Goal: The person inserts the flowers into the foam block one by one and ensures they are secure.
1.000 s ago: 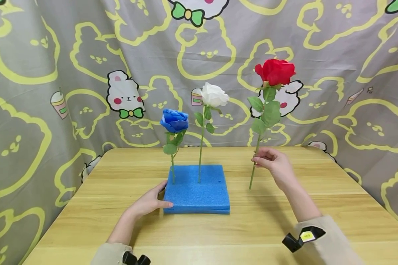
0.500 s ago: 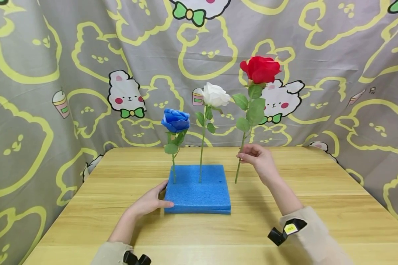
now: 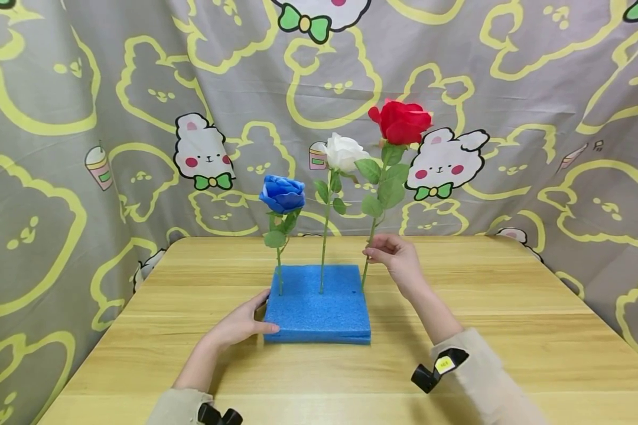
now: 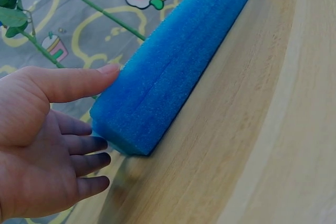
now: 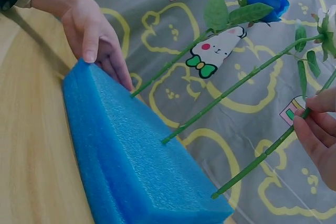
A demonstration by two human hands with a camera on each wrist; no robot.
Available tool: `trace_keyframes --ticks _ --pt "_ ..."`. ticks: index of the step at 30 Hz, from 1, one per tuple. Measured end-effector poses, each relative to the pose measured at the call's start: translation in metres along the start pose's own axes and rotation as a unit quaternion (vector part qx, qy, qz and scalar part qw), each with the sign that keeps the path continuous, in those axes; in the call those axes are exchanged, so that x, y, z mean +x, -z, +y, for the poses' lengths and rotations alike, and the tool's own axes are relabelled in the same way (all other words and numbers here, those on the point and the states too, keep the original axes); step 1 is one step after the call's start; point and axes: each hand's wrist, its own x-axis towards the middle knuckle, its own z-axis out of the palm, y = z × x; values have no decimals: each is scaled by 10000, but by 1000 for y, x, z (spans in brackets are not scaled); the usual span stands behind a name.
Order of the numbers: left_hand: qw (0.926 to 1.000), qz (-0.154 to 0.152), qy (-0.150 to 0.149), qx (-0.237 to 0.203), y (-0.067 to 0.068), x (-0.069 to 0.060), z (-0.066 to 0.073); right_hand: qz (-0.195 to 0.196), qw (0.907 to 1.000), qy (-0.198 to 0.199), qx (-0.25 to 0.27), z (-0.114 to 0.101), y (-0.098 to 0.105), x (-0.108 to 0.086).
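Observation:
A blue foam block point(image 3: 319, 316) lies on the table with a blue rose point(image 3: 282, 195) and a white rose point(image 3: 344, 153) standing upright in it. My left hand point(image 3: 239, 321) rests at the block's left side, thumb on its front corner and fingers extended along the side, as the left wrist view point(image 4: 58, 135) shows. Between thumb and fingertips, my right hand point(image 3: 399, 260) pinches the stem of a red rose point(image 3: 402, 123). That rose leans slightly right, its lower stem end point(image 5: 218, 193) by the block's right part; whether it touches the foam I cannot tell.
A small dark hole point(image 3: 354, 291) shows in the foam near its right edge. The wooden table point(image 3: 510, 307) extends around the block. Behind it hangs a grey patterned curtain point(image 3: 276, 71).
My right hand has carried the red rose leftward to the block's right edge, and the flower has dipped lately. My left hand and the other two roses have stayed in place.

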Motion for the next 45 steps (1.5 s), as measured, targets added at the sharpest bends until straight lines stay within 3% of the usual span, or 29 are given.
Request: trace_keyframes --ticks 8,21,45 --pt "10000 9 11 -11 0 0 0 76 9999 98 -8 7 -8 2" --pt "10000 1 28 -17 0 -1 2 210 9996 -102 -171 17 -12 3" --pt "10000 -17 -9 55 1 0 -1 -92 9979 -236 -595 33 -12 -2"
